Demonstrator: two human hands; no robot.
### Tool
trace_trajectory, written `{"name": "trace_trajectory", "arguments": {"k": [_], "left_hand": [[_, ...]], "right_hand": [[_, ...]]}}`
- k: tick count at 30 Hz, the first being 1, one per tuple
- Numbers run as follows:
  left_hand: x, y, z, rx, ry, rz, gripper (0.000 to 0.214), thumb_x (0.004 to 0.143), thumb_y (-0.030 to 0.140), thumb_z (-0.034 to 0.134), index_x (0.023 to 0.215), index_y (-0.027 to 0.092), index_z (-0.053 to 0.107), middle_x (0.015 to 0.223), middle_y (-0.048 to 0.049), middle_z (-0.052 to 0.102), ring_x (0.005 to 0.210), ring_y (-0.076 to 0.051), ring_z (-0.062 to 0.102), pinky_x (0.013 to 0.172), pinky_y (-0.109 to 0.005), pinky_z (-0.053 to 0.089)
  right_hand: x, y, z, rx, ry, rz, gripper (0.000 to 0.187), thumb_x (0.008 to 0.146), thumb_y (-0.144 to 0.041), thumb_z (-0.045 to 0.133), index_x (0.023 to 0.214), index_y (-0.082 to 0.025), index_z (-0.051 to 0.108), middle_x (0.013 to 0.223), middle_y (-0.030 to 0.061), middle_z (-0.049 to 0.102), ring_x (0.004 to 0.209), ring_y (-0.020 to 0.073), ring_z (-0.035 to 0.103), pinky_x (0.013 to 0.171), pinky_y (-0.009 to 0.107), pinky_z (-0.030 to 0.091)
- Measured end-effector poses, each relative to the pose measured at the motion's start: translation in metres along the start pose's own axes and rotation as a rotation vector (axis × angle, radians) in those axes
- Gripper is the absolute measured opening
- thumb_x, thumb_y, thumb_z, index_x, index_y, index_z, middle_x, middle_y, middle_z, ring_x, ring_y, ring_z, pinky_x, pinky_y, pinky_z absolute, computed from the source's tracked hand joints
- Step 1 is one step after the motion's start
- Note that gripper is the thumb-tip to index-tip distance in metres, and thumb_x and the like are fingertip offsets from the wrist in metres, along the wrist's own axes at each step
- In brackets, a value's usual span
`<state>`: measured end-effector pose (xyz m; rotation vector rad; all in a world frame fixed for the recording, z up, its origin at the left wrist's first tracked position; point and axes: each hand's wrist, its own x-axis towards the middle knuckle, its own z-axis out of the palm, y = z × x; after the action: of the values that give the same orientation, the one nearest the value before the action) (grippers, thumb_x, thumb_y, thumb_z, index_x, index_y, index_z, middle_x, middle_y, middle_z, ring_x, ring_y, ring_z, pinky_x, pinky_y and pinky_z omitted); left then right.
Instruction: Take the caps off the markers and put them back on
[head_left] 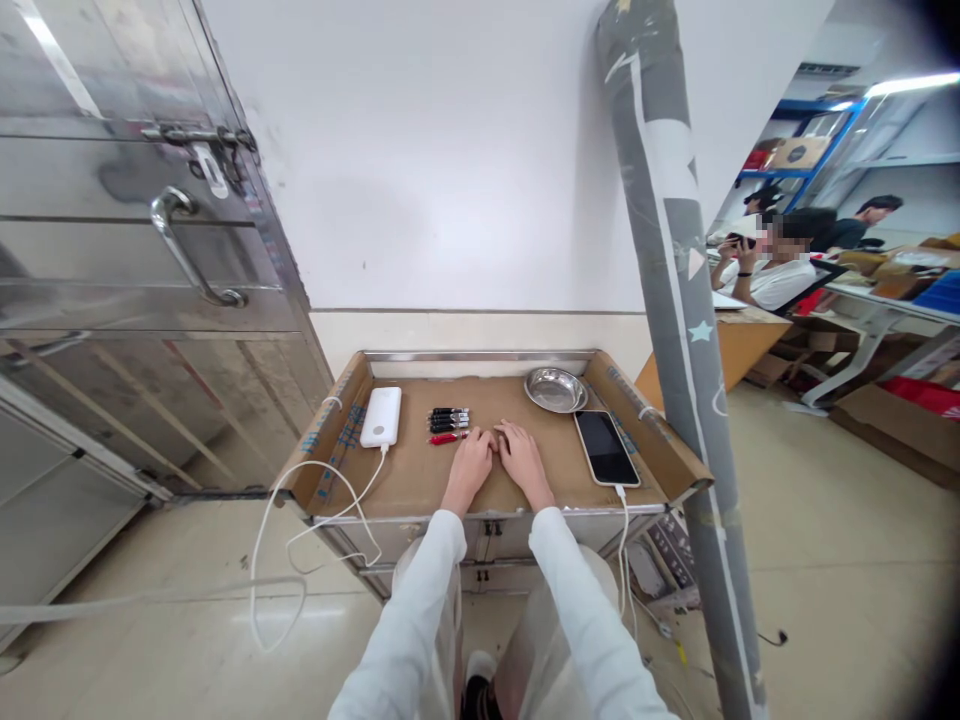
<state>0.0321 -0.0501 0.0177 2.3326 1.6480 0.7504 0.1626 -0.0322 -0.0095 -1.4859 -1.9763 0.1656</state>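
Observation:
My left hand (471, 464) and my right hand (520, 458) lie flat side by side, palms down, on a cardboard-lined tabletop (420, 480). Both hold nothing and their fingers are stretched forward. Just left of my left hand's fingertips sits a small row of pens (448, 424), several black and one red. A shallow metal dish (556, 390) stands beyond my right hand. To its right a dark smartphone (606, 447) lies face up. A white power bank (381, 416) rests at the left, its white cable (300, 530) hanging over the front edge.
A steel cabinet door with a handle (187, 250) stands at the left. A grey rolled mat (675, 300) leans upright at the table's right corner. Other people sit at desks (780, 265) far right. A white wall is behind the table.

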Motion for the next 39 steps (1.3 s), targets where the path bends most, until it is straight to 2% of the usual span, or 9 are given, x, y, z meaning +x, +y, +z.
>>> {"name": "trace_trajectory", "arguments": {"k": [12, 18, 20, 24, 28, 30, 32, 34, 39], "left_hand": [[-0.012, 0.007, -0.002, 0.112, 0.092, 0.043, 0.018, 0.087, 0.008, 0.04, 0.092, 0.017, 0.055, 0.095, -0.0074, 0.056, 0.096, -0.021, 0.051, 0.092, -0.037, 0.039], [-0.024, -0.007, -0.022, 0.151, 0.36, -0.354, 0.021, 0.085, 0.012, 0.043, 0.104, 0.015, 0.051, 0.107, -0.0114, 0.054, 0.098, -0.026, 0.05, 0.083, -0.038, 0.041], [-0.026, -0.021, -0.028, 0.197, 0.352, -0.386, 0.023, 0.085, 0.014, 0.045, 0.107, 0.014, 0.051, 0.108, -0.012, 0.054, 0.101, -0.027, 0.049, 0.084, -0.039, 0.04], [-0.028, -0.043, -0.033, 0.215, 0.196, -0.266, 0.015, 0.089, 0.022, 0.045, 0.099, 0.018, 0.056, 0.1, -0.0086, 0.059, 0.097, -0.026, 0.053, 0.085, -0.04, 0.04], [-0.026, -0.044, -0.026, 0.029, 0.128, -0.091, 0.013, 0.09, 0.024, 0.048, 0.096, 0.02, 0.059, 0.097, -0.0065, 0.061, 0.096, -0.022, 0.056, 0.085, -0.036, 0.043], [-0.02, -0.037, -0.021, -0.154, 0.132, -0.059, 0.013, 0.089, 0.026, 0.051, 0.096, 0.021, 0.061, 0.096, -0.0054, 0.061, 0.093, -0.02, 0.057, 0.084, -0.034, 0.045], [-0.01, -0.027, -0.017, -0.354, 0.163, -0.054, 0.014, 0.089, 0.027, 0.051, 0.096, 0.021, 0.061, 0.096, -0.0044, 0.062, 0.089, -0.018, 0.059, 0.082, -0.032, 0.047], [0.003, -0.017, -0.015, -0.502, 0.212, -0.059, 0.014, 0.086, 0.026, 0.054, 0.096, 0.02, 0.062, 0.095, -0.0043, 0.062, 0.087, -0.016, 0.059, 0.081, -0.031, 0.048], [0.032, 0.004, -0.024, -0.774, 0.203, -0.165, 0.026, 0.08, 0.022, 0.061, 0.104, 0.016, 0.057, 0.091, -0.0044, 0.065, 0.078, -0.013, 0.061, 0.075, -0.028, 0.05]], "right_hand": [[-0.002, 0.001, -0.001, 0.034, 0.011, -0.005, 0.035, 0.088, -0.015, 0.037, 0.113, -0.017, 0.061, 0.127, 0.0113, 0.058, 0.118, 0.0226, 0.051, 0.099, 0.04, 0.039], [0.0, 0.005, -0.002, 0.139, 0.034, 0.017, 0.032, 0.09, -0.021, 0.037, 0.109, -0.02, 0.062, 0.123, 0.0096, 0.061, 0.115, 0.0215, 0.053, 0.098, 0.04, 0.039], [0.001, 0.004, -0.003, 0.191, 0.049, 0.032, 0.032, 0.092, -0.025, 0.036, 0.111, -0.019, 0.061, 0.117, 0.0095, 0.063, 0.111, 0.0212, 0.055, 0.097, 0.039, 0.04], [0.007, -0.003, -0.003, 0.295, 0.008, 0.036, 0.034, 0.095, -0.034, 0.034, 0.113, -0.021, 0.06, 0.11, 0.0083, 0.065, 0.105, 0.0206, 0.057, 0.096, 0.038, 0.041], [0.018, -0.011, 0.0, 0.478, -0.021, 0.026, 0.033, 0.093, -0.039, 0.037, 0.106, -0.023, 0.062, 0.105, 0.006, 0.066, 0.102, 0.0192, 0.058, 0.095, 0.037, 0.041], [0.026, -0.011, 0.002, 0.652, -0.051, 0.087, 0.034, 0.092, -0.044, 0.039, 0.097, -0.021, 0.064, 0.09, 0.0044, 0.068, 0.087, 0.0172, 0.062, 0.082, 0.032, 0.047], [0.031, -0.008, 0.003, 0.824, -0.095, 0.18, 0.036, 0.087, -0.05, 0.046, 0.091, -0.019, 0.064, 0.072, 0.0011, 0.064, 0.063, 0.0136, 0.059, 0.061, 0.026, 0.047], [0.034, -0.003, 0.002, 0.969, -0.111, 0.265, 0.038, 0.081, -0.054, 0.053, 0.091, -0.019, 0.064, 0.062, -0.0022, 0.059, 0.046, 0.0097, 0.049, 0.043, 0.022, 0.037], [0.033, 0.005, -0.003, 1.281, -0.096, 0.389, 0.041, 0.073, -0.055, 0.062, 0.091, -0.018, 0.063, 0.064, -0.0024, 0.059, 0.043, 0.0069, 0.045, 0.038, 0.019, 0.029]]}}
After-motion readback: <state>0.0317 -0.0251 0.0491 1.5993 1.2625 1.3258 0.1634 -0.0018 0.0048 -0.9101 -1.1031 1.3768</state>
